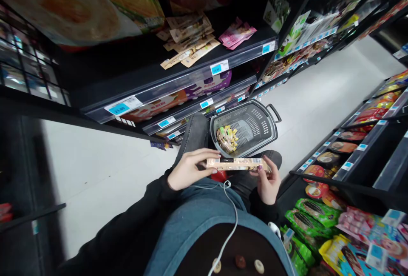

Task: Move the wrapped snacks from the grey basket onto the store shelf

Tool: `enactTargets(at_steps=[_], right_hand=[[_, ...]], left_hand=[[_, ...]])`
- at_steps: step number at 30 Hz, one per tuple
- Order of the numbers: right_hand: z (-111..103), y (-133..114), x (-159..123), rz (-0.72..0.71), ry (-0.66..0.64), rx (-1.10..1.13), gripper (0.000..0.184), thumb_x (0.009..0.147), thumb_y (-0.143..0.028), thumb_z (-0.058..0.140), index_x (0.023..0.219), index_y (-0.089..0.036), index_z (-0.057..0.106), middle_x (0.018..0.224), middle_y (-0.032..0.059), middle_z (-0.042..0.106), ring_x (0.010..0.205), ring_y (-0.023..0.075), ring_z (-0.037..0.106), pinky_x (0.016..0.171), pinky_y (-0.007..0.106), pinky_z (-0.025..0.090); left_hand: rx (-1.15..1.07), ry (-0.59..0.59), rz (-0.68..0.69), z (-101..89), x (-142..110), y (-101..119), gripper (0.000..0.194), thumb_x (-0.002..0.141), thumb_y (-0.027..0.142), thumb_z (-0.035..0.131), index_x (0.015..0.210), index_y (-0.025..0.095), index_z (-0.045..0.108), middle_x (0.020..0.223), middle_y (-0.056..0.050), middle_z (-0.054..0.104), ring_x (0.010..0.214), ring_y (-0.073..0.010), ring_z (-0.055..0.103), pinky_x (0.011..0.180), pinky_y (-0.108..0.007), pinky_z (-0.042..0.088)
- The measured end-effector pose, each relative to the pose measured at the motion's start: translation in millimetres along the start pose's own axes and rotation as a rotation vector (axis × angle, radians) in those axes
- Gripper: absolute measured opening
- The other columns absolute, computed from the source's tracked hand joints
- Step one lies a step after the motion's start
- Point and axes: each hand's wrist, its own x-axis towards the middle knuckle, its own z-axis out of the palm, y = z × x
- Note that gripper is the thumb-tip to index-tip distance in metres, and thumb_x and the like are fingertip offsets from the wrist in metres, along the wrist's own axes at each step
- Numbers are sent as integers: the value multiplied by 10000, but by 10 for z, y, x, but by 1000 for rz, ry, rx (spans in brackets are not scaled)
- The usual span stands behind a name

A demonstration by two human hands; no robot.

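Note:
My left hand [194,167] pinches the left end of a bundle of long, narrow beige stick sachets [234,164], fingers above and thumb below. The fingers of my right hand [267,180] close on the bundle's right end. It lies level across my lap, and its print is too small to read. Just beyond it, a grey shopping basket [260,140] stands on the floor, with small yellow, green and beige packets [227,138] in its left end. On the shelf ahead lie a loose pile of similar beige sachets [191,40] and some pink sachets [237,33].
A black shelf unit with a price-tag rail [178,81] rises in front of me. To the right, another rack holds bowl-shaped packs [328,159] and green snack bags [315,212]. A white earphone cable [235,220] hangs over my clothes. Wire mesh [28,63] stands at the left.

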Motion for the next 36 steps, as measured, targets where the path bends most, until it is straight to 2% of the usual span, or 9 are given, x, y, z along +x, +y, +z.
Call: enactTargets(at_steps=[2,5,8,11,18,24,28,31,36], right_hand=[[-26,39,-34,-3,8,4,304,713,-272,680,985,-154,612,909,53,636,675,140,636,571,297,594],[-45,31,-31,-41,0,57,228,681,-240,711,879,-162,630,905,36,633,696,140,643,582,288,598],[-56,-18,-7,-87,-20,115,203,662,-222,725,834,-174,630,890,27,636,687,136,648,575,278,593],[-100,-71,-2,-129,-55,128,182,664,-214,722,823,-179,642,834,22,655,629,136,649,558,278,579],[-258,-182,-38,-262,-52,-95,109,663,-182,718,761,-169,671,724,30,688,570,145,639,507,240,499],[-188,-309,-52,-275,-11,-238,115,712,-271,677,713,-172,618,672,14,643,594,131,602,538,243,474],[-64,-339,-108,-211,-21,-211,200,730,-283,658,877,-199,551,673,-24,565,538,108,548,495,237,468],[-1,-308,-134,-188,-54,-158,230,762,-282,621,946,-212,502,705,-26,538,555,106,533,499,240,468],[46,-303,-114,-261,-11,-227,213,786,-282,596,969,-199,523,706,-21,540,584,100,523,545,232,449]], left_hand=[[-169,24,-120,12,8,-45,296,703,268,695,970,140,678,1100,-139,635,911,-202,646,670,-248,549],[-380,46,-258,14,91,-64,327,627,267,750,913,117,695,1105,-154,636,898,-229,658,724,-290,554],[-435,46,-325,-12,194,-41,337,606,252,764,907,114,703,950,-124,695,820,-218,676,736,-286,550],[-395,88,-310,-40,264,13,298,620,263,754,879,120,715,819,-93,713,736,-197,682,686,-256,552],[-308,221,-178,-4,317,101,209,677,318,715,748,122,721,821,-100,711,731,-187,674,666,-247,544],[-349,308,-192,111,341,90,215,697,307,698,796,120,659,809,-81,700,735,-171,660,670,-247,522],[-470,225,-132,165,408,134,471,576,213,788,979,141,554,841,-65,692,757,-167,657,666,-237,513],[-515,157,-166,203,443,172,462,563,196,794,950,139,546,809,-66,698,732,-180,666,677,-264,524],[-556,264,-279,264,459,197,470,580,231,781,979,139,550,714,-42,687,685,-202,675,628,-271,530]])
